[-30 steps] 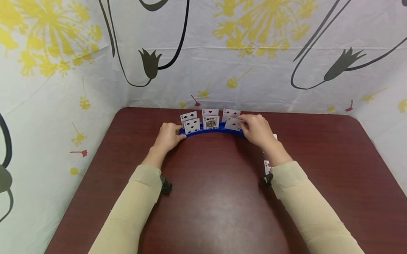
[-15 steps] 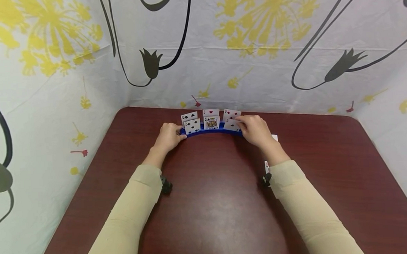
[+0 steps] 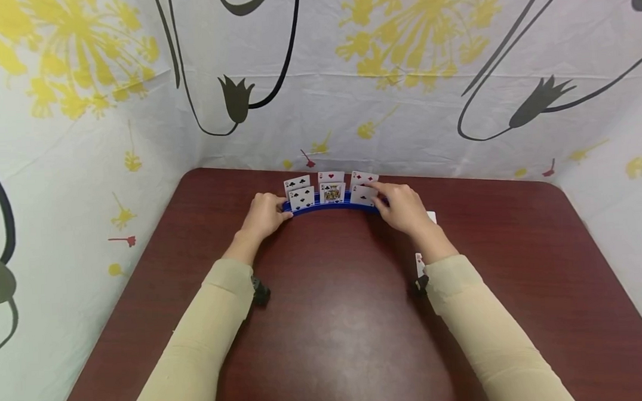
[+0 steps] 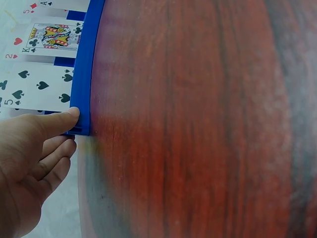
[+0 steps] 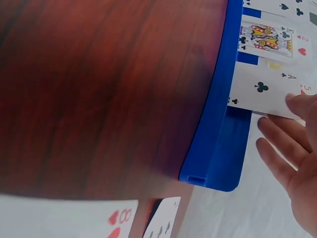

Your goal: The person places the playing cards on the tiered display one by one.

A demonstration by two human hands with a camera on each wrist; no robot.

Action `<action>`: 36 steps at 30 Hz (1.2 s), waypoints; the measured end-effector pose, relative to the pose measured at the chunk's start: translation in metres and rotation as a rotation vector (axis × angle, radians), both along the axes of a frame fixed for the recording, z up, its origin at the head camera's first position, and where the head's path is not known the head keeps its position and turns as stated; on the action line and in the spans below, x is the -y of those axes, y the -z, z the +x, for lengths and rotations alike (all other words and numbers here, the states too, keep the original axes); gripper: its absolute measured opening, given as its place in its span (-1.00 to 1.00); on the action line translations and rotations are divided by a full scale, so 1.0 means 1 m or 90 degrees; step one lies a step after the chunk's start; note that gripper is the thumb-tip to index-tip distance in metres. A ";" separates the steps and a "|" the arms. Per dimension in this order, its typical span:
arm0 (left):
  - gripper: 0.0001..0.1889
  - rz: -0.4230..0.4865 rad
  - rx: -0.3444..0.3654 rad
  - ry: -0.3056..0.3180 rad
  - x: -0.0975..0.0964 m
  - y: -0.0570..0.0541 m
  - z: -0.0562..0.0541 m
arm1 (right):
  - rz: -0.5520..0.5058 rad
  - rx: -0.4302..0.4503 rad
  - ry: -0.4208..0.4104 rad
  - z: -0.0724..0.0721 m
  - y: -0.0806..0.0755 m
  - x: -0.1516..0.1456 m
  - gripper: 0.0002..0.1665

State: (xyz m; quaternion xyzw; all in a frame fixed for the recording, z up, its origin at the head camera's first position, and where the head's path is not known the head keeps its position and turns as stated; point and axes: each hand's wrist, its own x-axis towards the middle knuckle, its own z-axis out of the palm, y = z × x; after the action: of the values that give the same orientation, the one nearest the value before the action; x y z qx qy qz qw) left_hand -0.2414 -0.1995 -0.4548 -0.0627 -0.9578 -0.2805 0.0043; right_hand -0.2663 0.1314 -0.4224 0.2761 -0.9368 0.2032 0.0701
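Observation:
A curved blue card holder (image 3: 318,207) stands near the back of the table, bearing playing cards in two rows. My left hand (image 3: 263,215) grips its left end, thumb (image 4: 67,119) in front and fingers behind. The front row has a five of spades (image 4: 42,85), a king of clubs (image 3: 332,193) and an ace of clubs (image 5: 257,89). My right hand (image 3: 403,206) is at the ace's upper right corner. Its index finger lies along the top edge and the thumb is by the right side, the digits extended and spread.
Behind stand a black-suited card (image 3: 297,181), a two of hearts (image 3: 331,176) and a five of diamonds (image 3: 364,176). An eight of hearts (image 5: 74,218) lies under the right forearm, with another card (image 5: 163,218) beyond it. A patterned cloth (image 3: 296,130) hangs behind the table (image 3: 337,319).
The ace of clubs has gone from tilted to nearly straight in the front row. My right thumb and index finger have spread apart. My left hand has stayed at the holder's end.

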 end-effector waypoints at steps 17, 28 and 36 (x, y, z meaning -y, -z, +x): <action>-0.54 0.003 0.011 -0.005 0.001 0.000 -0.001 | -0.071 -0.059 0.024 0.007 -0.003 -0.028 -0.71; -0.55 0.006 0.010 -0.004 0.001 -0.002 0.001 | -0.086 -0.093 0.022 0.009 -0.003 -0.045 -0.75; -0.54 0.013 0.020 -0.012 -0.001 0.000 0.002 | -0.084 -0.105 0.035 0.013 -0.004 -0.060 -0.77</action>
State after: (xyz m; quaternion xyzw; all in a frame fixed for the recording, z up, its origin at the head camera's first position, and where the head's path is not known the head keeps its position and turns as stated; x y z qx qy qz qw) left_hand -0.2393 -0.1987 -0.4547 -0.0492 -0.9554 -0.2912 -0.0072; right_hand -0.2536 0.1917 -0.4181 0.2610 -0.9197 0.2389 0.1703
